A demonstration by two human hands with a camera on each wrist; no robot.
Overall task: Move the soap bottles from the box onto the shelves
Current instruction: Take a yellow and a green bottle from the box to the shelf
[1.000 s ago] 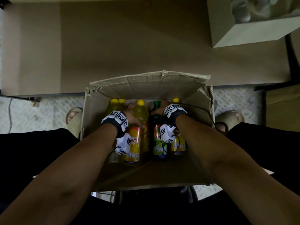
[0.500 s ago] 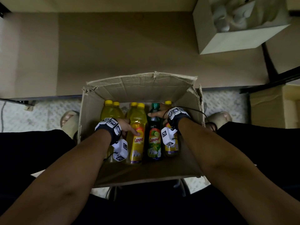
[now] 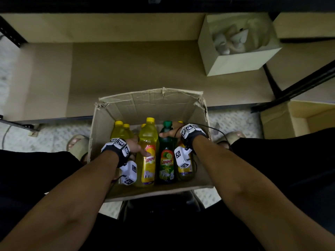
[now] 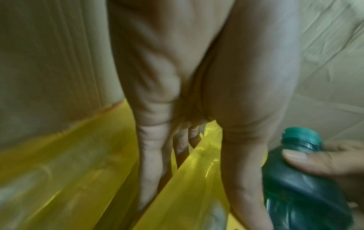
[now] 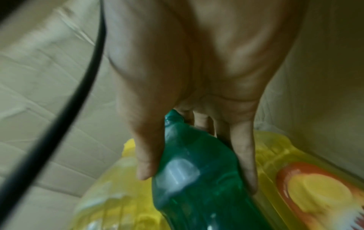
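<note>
An open cardboard box point(image 3: 148, 104) sits between my feet and holds several soap bottles. My left hand point(image 3: 135, 146) grips a yellow bottle point(image 3: 147, 142) round its upper body, thumb across the front point(image 4: 242, 179). My right hand point(image 3: 171, 132) grips the green bottle point(image 3: 166, 156) near its neck, thumb on one side and fingers on the other point(image 5: 197, 155). Two more yellow bottles point(image 3: 120, 130) stand at the box's left, and another point(image 3: 184, 171) is half hidden under my right wrist. The low shelf point(image 3: 126, 73) lies just beyond the box.
A pale open box point(image 3: 235, 46) with crumpled wrapping stands on the shelf at the right. Another carton point(image 3: 297, 116) sits on the floor to the right. Dark shelf uprights point(image 3: 297, 87) run diagonally there. My sandalled feet point(image 3: 78, 144) flank the box.
Both hands have risen a little with their bottles; the yellow bottle's cap now stands higher than its neighbours. The view has tilted upward, showing more of the shelf.
</note>
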